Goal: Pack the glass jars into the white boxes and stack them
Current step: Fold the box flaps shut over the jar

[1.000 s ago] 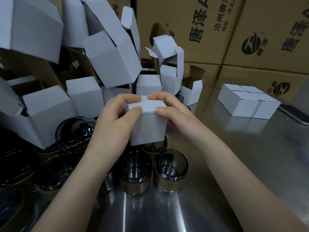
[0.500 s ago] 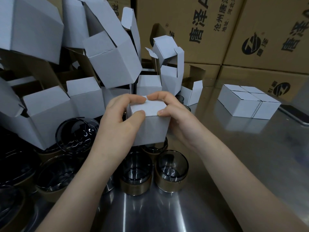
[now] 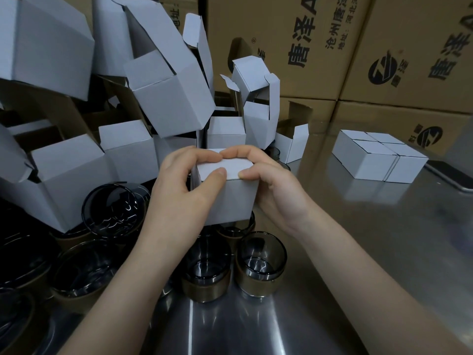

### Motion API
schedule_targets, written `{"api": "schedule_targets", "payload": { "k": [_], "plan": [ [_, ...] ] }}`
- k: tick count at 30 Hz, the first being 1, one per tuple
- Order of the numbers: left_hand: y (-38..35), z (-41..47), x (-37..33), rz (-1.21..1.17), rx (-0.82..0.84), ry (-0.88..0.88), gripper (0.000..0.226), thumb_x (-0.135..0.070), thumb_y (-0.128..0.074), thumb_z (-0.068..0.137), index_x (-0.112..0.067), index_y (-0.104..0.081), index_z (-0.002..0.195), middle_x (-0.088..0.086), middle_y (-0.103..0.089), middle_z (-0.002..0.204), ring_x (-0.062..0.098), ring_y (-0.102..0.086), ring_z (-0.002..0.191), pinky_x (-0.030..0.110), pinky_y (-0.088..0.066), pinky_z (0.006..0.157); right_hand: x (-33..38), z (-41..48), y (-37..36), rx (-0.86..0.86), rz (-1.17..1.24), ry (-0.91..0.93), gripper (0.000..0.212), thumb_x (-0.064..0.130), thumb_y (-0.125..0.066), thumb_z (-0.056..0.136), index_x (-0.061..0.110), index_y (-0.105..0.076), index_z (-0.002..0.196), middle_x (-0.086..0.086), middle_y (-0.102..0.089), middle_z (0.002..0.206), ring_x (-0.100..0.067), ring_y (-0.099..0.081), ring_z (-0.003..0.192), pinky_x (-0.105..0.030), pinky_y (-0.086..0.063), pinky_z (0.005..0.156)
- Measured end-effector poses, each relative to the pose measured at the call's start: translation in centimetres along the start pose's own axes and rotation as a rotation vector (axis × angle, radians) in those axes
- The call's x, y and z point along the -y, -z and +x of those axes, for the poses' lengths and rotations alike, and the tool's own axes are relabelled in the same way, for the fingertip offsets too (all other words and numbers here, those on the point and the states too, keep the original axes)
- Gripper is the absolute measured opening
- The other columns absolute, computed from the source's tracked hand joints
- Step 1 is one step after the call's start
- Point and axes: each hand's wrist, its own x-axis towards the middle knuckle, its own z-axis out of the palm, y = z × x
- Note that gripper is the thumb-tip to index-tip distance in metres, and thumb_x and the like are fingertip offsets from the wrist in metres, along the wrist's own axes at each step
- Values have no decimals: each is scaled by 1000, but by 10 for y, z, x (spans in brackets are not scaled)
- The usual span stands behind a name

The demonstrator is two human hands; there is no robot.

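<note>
Head view, 1 frame.

- Item 1: small white box [image 3: 230, 198], closed, centre of frame, held above the jars. The left hand [image 3: 179, 190] and the right hand [image 3: 276, 190] are both clamped on it, with the thumbs on the front edge of the lid and the fingertips meeting at its far edge.
- Item 2: glass jars with tan bands, lower centre and lower left. 2 stand upright directly below the box, 1 nearer the left [image 3: 206, 275] and 1 nearer the right [image 3: 261, 267]; another jar [image 3: 115, 211] lies on its side, left of centre.
- Item 3: heap of open white boxes [image 3: 166, 98], upper left, flaps up, tilted at many angles.
- Item 4: block of 4 closed white boxes [image 3: 376, 157], right of centre, set tight together on the steel table [image 3: 358, 239].
- Item 5: brown printed cartons [image 3: 281, 47], stacked across the top and upper right.
</note>
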Motion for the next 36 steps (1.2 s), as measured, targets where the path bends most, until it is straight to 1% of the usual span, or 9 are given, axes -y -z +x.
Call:
{"api": "schedule_targets", "payload": {
  "k": [4, 10, 15, 19, 22, 25, 27, 31, 36],
  "plan": [
    [1, -2, 1, -36, -21, 22, 26, -44, -61, 75, -37, -67, 100, 1, -66, 114, 21, -63, 108, 50, -49, 97, -5, -1, 3, 18, -152, 42, 31, 28, -58, 77, 37, -66, 105, 4, -61, 124, -17, -58, 115, -36, -45, 99],
    [1, -4, 0, -103, -40, -20, 22, -43, -66, 76, -37, -67, 97, 6, -68, 114, 23, -65, 108, 50, -53, 93, 4, -7, 8, -11, -347, 169, 43, 20, -73, 76, 31, -61, 116, 13, -61, 112, -1, -60, 103, -18, -49, 84],
    [2, -6, -4, -212, -26, -78, 28, -42, -69, 80, -35, -66, 108, 3, -71, 112, 13, -68, 104, 25, -58, 73, 21, -11, 22, -152, -345, 267, 45, 21, -79, 66, 31, -64, 107, 16, -64, 106, 0, -61, 96, -17, -50, 77],
    [1, -9, -5, -197, -7, -130, 23, -29, -72, 87, -30, -68, 109, -9, -71, 106, 7, -69, 95, 16, -54, 73, 38, -19, 45, -383, -302, 306, 44, 25, -76, 67, 28, -65, 110, 17, -64, 98, 0, -62, 88, -20, -52, 75],
    [-2, -11, -4, -113, 57, -152, 17, -17, -71, 88, -30, -71, 98, -15, -72, 94, 6, -68, 91, 17, -53, 76, 45, -31, 71, -606, -339, 257, 57, 31, -82, 71, 28, -59, 124, 15, -61, 109, -10, -63, 103, -26, -55, 86],
    [-7, -14, -3, -36, 136, -197, 18, -11, -71, 86, -28, -73, 90, -15, -70, 84, 6, -67, 83, 16, -52, 72, 47, -47, 103, -790, -442, 170, 61, 31, -82, 75, 34, -52, 129, 10, -57, 121, -14, -61, 107, -31, -55, 85],
    [-9, -16, -2, 27, 198, -237, 18, -10, -72, 86, -28, -72, 87, -17, -69, 83, 4, -66, 81, 15, -51, 69, 45, -56, 126, -858, -498, 83, 65, 28, -83, 75, 35, -49, 131, 8, -56, 122, -13, -61, 102, -34, -53, 78],
    [-14, -18, 0, 131, 290, -286, 14, -12, -72, 84, -26, -72, 87, -17, -67, 86, 2, -66, 83, 22, -52, 74, 34, -69, 175, -927, -582, -78, 73, 19, -85, 72, 30, -49, 134, 2, -56, 118, -4, -57, 87, -26, -44, 63],
    [-16, -19, 2, 211, 358, -263, 9, -32, -62, 81, -32, -68, 88, -20, -65, 87, 1, -64, 86, 34, -54, 78, 18, -86, 223, -951, -597, -208, 69, 15, -87, 69, 29, -54, 128, -7, -57, 129, -24, -61, 104, -44, -51, 88]
  ]
}}
